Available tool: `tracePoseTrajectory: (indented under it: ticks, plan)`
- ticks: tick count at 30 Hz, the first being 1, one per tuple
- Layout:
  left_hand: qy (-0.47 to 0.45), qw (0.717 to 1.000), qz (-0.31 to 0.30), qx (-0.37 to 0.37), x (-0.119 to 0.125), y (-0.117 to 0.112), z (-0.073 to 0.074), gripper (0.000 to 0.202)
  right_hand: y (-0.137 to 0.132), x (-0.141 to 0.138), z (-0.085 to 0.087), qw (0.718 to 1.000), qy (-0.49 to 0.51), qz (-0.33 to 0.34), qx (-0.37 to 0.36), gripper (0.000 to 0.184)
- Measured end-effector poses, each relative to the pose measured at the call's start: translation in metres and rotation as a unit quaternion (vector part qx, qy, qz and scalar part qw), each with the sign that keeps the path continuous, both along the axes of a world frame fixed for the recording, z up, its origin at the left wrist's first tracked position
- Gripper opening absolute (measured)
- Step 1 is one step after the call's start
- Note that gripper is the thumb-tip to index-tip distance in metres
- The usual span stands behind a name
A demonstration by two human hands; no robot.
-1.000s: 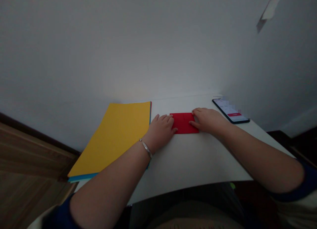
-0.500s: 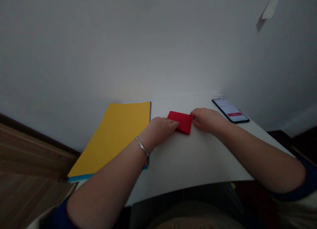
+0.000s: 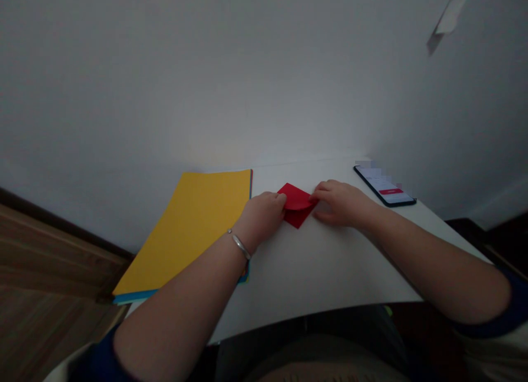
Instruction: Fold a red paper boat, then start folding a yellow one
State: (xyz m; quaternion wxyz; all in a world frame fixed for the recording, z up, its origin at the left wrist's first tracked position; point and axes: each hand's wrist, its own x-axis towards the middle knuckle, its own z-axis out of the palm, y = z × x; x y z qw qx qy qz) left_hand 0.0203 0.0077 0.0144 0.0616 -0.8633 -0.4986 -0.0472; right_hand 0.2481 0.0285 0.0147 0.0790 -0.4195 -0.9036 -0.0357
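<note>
A small folded sheet of red paper (image 3: 293,197) lies on the white table (image 3: 313,272), one corner pointing toward me. Its upper layer bends up in a curve, and a darker red layer shows beneath. At its left corner my left hand (image 3: 266,208) pinches the paper between thumb and fingers; a silver bangle circles that wrist. My right hand (image 3: 336,202) grips the right corner with thumb and forefinger, the lower fingers resting by the table. The fingertips partly hide both side corners.
On the left lies a stack of coloured paper with a yellow sheet (image 3: 193,222) on top. A phone (image 3: 385,186) with a lit screen rests at the right back. Behind the table rises a grey-white wall (image 3: 264,85). The table's front edge is close to my body.
The red paper has turned so a corner points toward me, and its upper layer has lifted into a curve. My right hand has shifted slightly left, and my left fingers now pinch the left corner.
</note>
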Motion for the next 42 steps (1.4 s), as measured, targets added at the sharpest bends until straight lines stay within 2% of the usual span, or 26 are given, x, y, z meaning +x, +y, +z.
tracePoseTrajectory:
  ticks: [6, 11, 16, 29, 36, 42]
  plan:
    - [-0.019, 1.000, -0.010, -0.009, 0.001, 0.001, 0.000, 0.026, -0.001, -0.004, 0.005, 1.000, -0.003, 0.016, -0.017, 0.024]
    - [-0.041, 0.999, -0.008, -0.008, 0.001, 0.002, 0.002, 0.028, 0.000, -0.004, 0.003, 0.999, -0.019, -0.024, -0.021, 0.026]
    - [-0.045, 0.998, 0.031, -0.006, -0.002, 0.004, 0.002, 0.030, -0.001, -0.004, 0.003, 0.996, -0.008, -0.086, -0.027, 0.025]
    - [-0.015, 0.991, 0.131, -0.010, -0.006, 0.002, 0.005, 0.031, 0.003, -0.002, 0.002, 0.982, 0.049, -0.166, -0.079, 0.027]
    - [0.002, 0.992, 0.129, -0.006, -0.006, 0.003, 0.005, 0.032, 0.007, 0.002, 0.000, 0.972, 0.072, -0.193, -0.114, 0.026]
    - [-0.029, 0.992, 0.122, -0.013, -0.006, 0.002, 0.003, 0.028, 0.010, 0.004, -0.003, 0.965, 0.094, -0.203, -0.137, 0.024]
